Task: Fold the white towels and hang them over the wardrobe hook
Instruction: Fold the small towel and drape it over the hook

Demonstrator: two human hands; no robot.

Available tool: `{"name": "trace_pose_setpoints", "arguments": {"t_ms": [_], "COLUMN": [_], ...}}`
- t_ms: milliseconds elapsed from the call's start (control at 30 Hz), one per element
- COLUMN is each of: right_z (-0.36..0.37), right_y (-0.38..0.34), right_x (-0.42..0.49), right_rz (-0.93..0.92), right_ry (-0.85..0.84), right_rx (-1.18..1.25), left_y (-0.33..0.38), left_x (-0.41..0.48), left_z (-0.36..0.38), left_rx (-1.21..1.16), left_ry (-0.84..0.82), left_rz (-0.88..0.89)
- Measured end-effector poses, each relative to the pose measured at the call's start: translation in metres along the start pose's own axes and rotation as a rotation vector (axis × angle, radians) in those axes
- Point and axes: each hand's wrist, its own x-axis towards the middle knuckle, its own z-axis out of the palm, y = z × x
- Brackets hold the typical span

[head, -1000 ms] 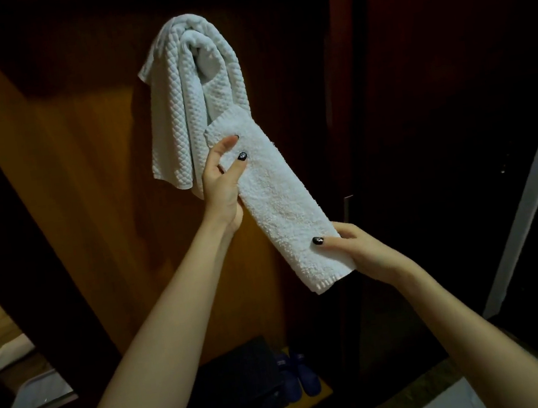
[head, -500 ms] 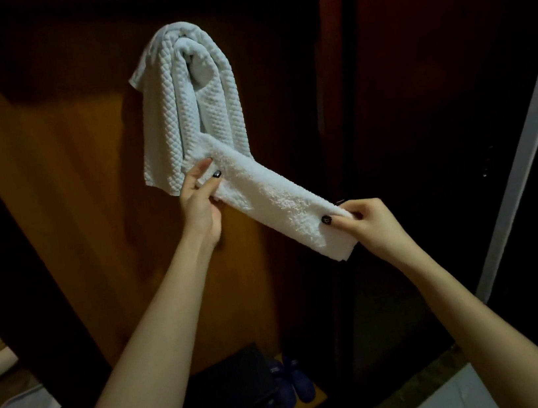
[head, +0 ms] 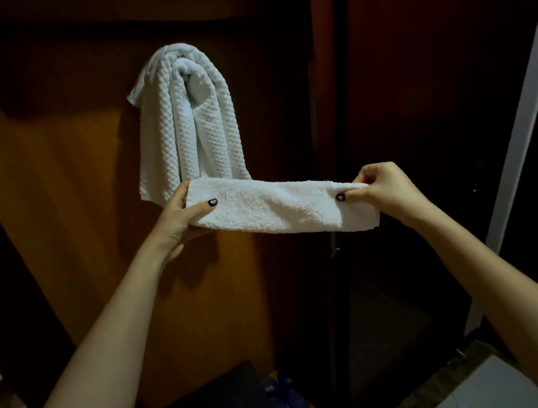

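1. White terry towel [head: 278, 207], already folded into a narrow band, is gripped at both ends. Left hand [head: 175, 225]: thumb on the front face, other fingers [head: 179, 195] curled behind the left end. Right hand [head: 385, 192]: thumb & fingers pinch the top edge at the right end.
2. Band is held approx level & taut btw the hands, in the air, just below the hung towel. Its left end overlaps that towel's bottom hem in view; touching or not, can't tell.
3. Waffle towel [head: 187, 122] looks done: draped over the hook on the wardrobe panel [head: 64, 205], both tails hanging down. Hook itself is hidden under the cloth.
4. Progress, my read: 1 towel hung, 2nd folded but not yet hung. Left to do: lift it up & over the same hook, w/o knocking the 1st one off.
5. Farther out: dark box [head: 220, 407] & blue slippers [head: 290, 403] sit low in the wardrobe, near side. No other towels in view, so can't say if more wait.
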Motion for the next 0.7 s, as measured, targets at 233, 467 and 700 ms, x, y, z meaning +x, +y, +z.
{"name": "trace_pose_setpoints", "arguments": {"t_ms": [233, 467, 700], "right_z": [-0.01, -0.003, 0.002], "right_y": [-0.007, -0.018, -0.028], "right_x": [0.016, 0.016, 0.024], "right_rz": [-0.072, -0.231, -0.194], "right_ry": [-0.126, -0.237, -0.393], "right_rx": [0.041, -0.084, 0.178], "left_y": [0.008, 0.014, 0.021], "left_x": [0.003, 0.008, 0.008], "left_z": [-0.002, -0.01, -0.017], "left_rx": [0.061, 0.062, 0.077], "left_ry": [0.171, 0.377, 0.474], "left_rz": [0.104, 0.227, 0.307]}}
